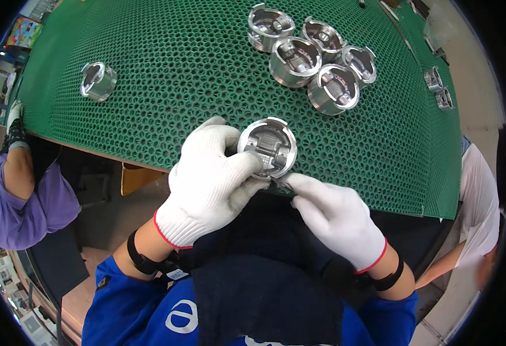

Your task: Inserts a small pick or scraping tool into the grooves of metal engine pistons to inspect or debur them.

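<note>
Near the front edge of the green mat, my gloved left hand (212, 173) grips a silver engine piston (271, 144), its hollow underside facing up. The fingers wrap its left side and the thumb lies over the rim. My gloved right hand (333, 216) is closed at the piston's lower right rim, pinching a thin dark tool (282, 183) whose tip meets the rim. Most of that tool is hidden by the fingers, so its exact kind is unclear.
Several more pistons (295, 60) stand grouped at the far right of the green honeycomb mat (166, 63). A lone piston (98, 81) is at the left. Two others (438, 86) lie by the right edge. People sit at the left (28, 190) and right (478, 196).
</note>
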The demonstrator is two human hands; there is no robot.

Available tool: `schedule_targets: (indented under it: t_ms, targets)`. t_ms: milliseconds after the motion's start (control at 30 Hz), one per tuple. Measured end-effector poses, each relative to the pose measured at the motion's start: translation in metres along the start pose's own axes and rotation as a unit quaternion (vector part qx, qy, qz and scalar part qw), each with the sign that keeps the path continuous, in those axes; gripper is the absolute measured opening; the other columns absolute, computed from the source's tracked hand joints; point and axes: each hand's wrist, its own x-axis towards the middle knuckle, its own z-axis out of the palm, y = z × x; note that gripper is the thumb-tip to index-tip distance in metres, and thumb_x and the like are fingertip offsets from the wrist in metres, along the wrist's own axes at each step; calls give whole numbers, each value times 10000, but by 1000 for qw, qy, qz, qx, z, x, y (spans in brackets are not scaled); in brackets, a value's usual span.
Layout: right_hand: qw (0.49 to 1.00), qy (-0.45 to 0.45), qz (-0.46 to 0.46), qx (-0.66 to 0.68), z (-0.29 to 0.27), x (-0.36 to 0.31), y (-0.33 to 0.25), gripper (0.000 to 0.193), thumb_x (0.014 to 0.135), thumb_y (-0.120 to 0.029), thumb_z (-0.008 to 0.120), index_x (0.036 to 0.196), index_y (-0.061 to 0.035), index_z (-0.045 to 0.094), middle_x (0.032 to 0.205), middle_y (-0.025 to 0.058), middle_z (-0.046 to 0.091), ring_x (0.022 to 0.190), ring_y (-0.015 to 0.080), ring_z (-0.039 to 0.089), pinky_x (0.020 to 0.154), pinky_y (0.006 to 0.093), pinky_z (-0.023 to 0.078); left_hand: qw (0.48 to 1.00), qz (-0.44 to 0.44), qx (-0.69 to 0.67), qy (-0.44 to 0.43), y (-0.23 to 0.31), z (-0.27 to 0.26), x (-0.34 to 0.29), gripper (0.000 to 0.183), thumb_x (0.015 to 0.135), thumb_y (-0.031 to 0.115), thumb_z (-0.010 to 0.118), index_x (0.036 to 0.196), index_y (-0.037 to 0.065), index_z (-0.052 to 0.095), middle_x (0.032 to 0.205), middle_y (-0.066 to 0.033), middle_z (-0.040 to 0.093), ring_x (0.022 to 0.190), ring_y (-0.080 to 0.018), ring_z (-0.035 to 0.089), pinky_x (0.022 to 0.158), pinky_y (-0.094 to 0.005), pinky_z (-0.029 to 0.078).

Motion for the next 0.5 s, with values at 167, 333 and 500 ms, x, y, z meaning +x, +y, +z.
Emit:
schedule_targets:
  t_ms: [167,333,500]
  targets:
    - [937,-45,189,291,-19,-12,-6,340,929,-75,552,1250,9,628,1013,88,718,677,109,626,628,260,517,989,-83,89,86,-41,-28,-7,291,713,143,822,960,89,677,1094,-147,607,1004,-337,598,862,-412,507]
    - [927,117,237,266,-31,-33,18,364,940,-108,494,1256,37,603,756,60,613,501,50,444,442,198,356,957,-180,176,142,-124,-72,-22,271,819,192,775,1016,37,670,1092,-175,606,1044,-347,597,895,-412,495]
    - [922,129,210,298,-29,-34,31,366,953,-171,500,1242,34,595,631,37,544,447,48,395,418,195,323,931,-236,216,175,-169,-113,-31,310,856,196,752,1106,41,654,1101,-165,621,1022,-326,604,891,-407,490]
